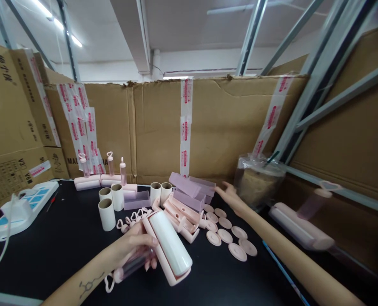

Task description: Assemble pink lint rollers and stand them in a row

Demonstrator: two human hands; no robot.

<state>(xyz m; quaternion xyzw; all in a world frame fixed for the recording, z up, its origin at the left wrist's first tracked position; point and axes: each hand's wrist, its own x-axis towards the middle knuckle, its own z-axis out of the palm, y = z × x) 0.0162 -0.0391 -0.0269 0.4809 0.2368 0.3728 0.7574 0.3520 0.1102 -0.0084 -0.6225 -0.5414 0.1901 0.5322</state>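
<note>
In the middle of the head view, my left hand (134,244) is closed around a pink lint roller (171,244) with a white roll in its frame. A clear handle with a heart-shaped loop sticks out below that hand. Farther off, my right hand (229,196) reaches to a stack of purple translucent covers (189,187). Its fingers are apart at the right end of the stack, and whether they touch a cover is unclear. Pink roller frames (180,214) lie between the two hands, and several pink discs (225,236) are spread below my right hand.
White paper rolls (106,215) and small heart-loop pieces (134,217) are at left centre. Assembled lint rollers (87,182) line the back left; another (303,227) lies right. A power strip (37,208), a bagged cup (260,182) and a blue stick (282,270) flank the work area.
</note>
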